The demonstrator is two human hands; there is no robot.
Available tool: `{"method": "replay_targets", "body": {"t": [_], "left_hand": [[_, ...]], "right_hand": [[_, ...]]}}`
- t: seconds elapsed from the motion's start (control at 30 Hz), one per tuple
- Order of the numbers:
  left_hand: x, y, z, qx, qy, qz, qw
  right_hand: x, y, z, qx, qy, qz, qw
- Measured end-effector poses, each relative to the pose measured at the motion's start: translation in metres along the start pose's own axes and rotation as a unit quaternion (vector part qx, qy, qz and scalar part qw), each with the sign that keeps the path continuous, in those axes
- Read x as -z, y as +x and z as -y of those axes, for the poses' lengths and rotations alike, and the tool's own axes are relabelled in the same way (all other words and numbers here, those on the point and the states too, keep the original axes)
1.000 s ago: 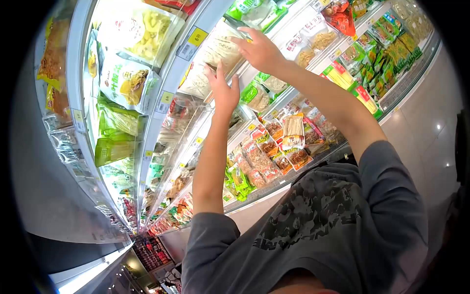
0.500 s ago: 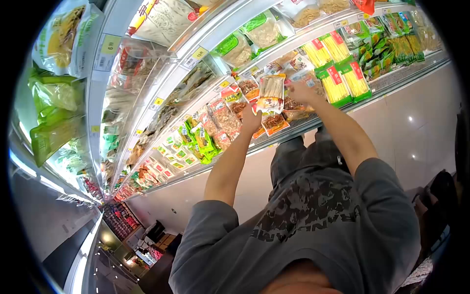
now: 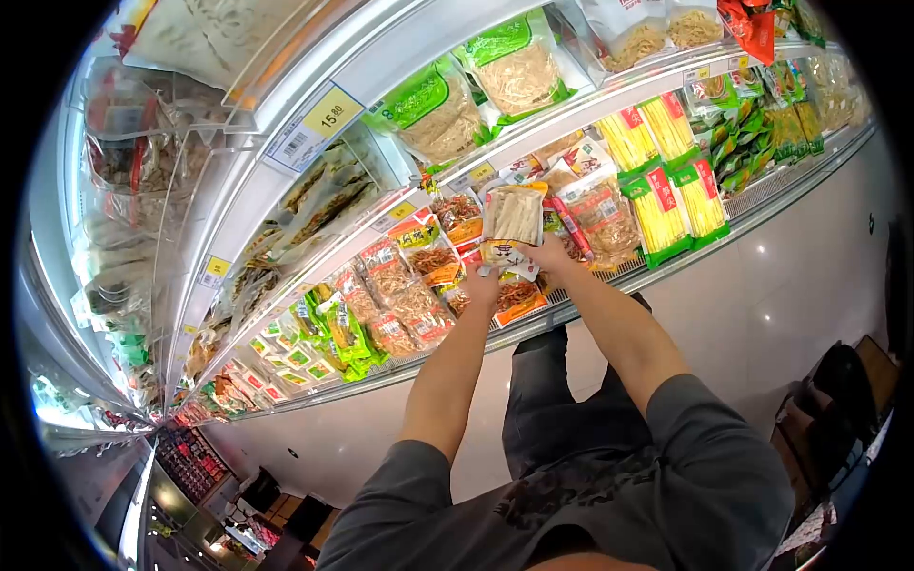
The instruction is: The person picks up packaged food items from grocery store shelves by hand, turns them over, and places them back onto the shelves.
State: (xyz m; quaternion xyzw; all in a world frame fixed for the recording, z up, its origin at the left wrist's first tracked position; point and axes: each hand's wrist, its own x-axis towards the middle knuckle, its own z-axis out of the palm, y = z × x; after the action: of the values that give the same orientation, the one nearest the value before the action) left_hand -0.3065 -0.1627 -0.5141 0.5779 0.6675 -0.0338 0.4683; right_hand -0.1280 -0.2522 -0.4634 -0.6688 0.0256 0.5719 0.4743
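A clear bag of pale, stick-like food (image 3: 514,215) with an orange top edge is held above the lower shelf. My left hand (image 3: 482,283) is closed at its lower left corner. At the lower right corner, my right hand (image 3: 549,256) pinches the bag's edge. Beneath and around it lie packs of reddish-brown dried food (image 3: 520,294) and, to the right, a larger bag of brown shreds (image 3: 606,221). Brown packs with red labels (image 3: 409,298) lie left of my left hand.
Yellow stick packs with green ends (image 3: 659,215) lie to the right. Green pouches (image 3: 347,335) sit to the left. A price-tagged shelf edge (image 3: 328,111) curves above, with green-topped bags (image 3: 514,65) behind. The pale floor (image 3: 762,276) runs along the shelf front.
My right hand has moved from the packs on the right to the bag's lower right corner. The bag is closer to me, and the view has shifted nearer the shelf.
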Motion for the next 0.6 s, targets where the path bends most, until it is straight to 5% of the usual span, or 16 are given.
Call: {"method": "replay_targets", "body": {"t": [0.13, 0.17, 0.27, 0.3, 0.4, 0.47, 0.6], "left_hand": [[0.016, -0.031, -0.028, -0.026, -0.117, 0.131, 0.984], [0.025, -0.046, -0.047, 0.043, -0.084, 0.188, 0.978], [0.027, -0.088, -0.072, 0.009, -0.115, 0.196, 0.974], [0.028, -0.100, -0.079, -0.020, -0.123, 0.166, 0.978], [0.041, -0.145, -0.101, -0.320, 0.072, -0.043, 0.944], [0.060, -0.202, -0.148, -0.373, 0.113, -0.162, 0.907], [0.090, -0.283, -0.185, -0.439, 0.262, -0.171, 0.842]], "right_hand": [[-0.001, -0.009, 0.004, 0.099, -0.116, -0.128, 0.980], [0.002, -0.015, 0.010, 0.157, -0.149, -0.123, 0.968], [0.019, -0.039, 0.035, 0.230, -0.197, -0.059, 0.951], [0.025, -0.056, 0.051, 0.260, -0.245, -0.065, 0.932], [0.045, -0.120, 0.110, 0.278, -0.348, -0.010, 0.895], [0.062, -0.145, 0.130, 0.333, -0.451, 0.044, 0.827], [0.088, -0.221, 0.194, 0.436, -0.583, 0.210, 0.653]]}}
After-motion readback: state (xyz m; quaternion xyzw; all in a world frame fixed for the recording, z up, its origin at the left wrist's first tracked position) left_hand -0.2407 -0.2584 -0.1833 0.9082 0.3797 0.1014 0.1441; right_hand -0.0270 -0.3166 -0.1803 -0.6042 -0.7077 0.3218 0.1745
